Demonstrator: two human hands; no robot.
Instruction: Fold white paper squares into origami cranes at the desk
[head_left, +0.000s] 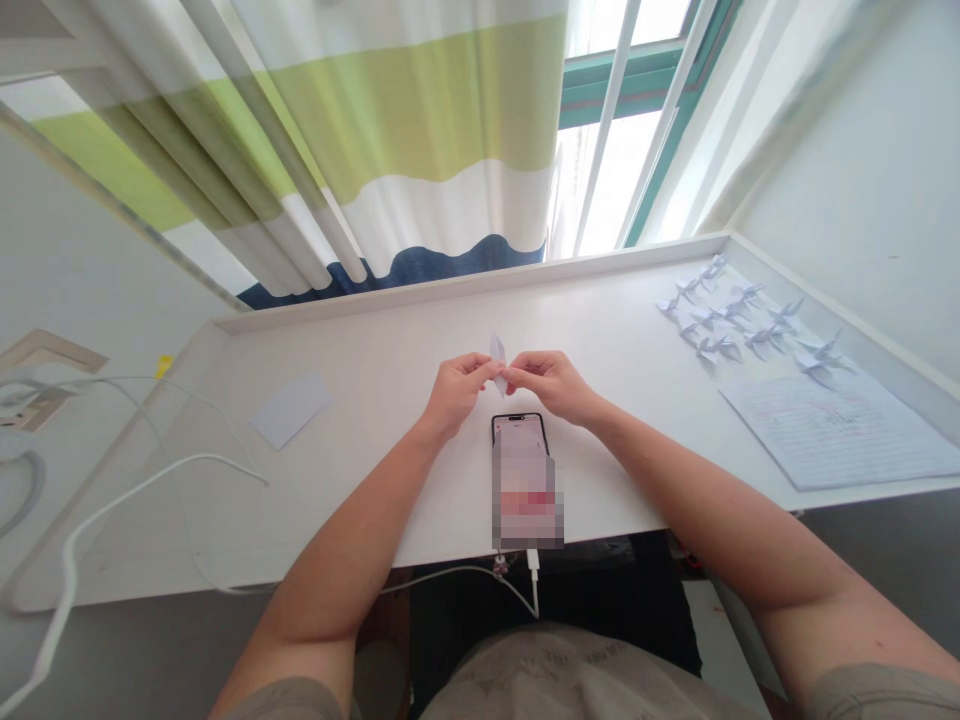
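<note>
White rectangular desk (367,350) w/ raised rim along the back. Nr its front edge: black-framed smartphone (527,480), screen pixelated, slim white charging cable (533,566) at the near end. Far R: flat white lined paper (832,425) w/ writing, incl. some red. Behind: fabric curtain (420,110) in white, lime-green & dark-blue bands, beside green-framed window (637,78) w/ white bars (606,130). L: thick white cord (70,570), curving.

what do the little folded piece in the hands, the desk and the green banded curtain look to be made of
Folded piece: probably matte white paper, judging by its thin, pointed, creased shape. Desk: perhaps laminate or painted board, smooth with a soft sheen; the look leaves it open. Curtain: likely cloth, dull-finished, as it hangs in soft folds.
</note>
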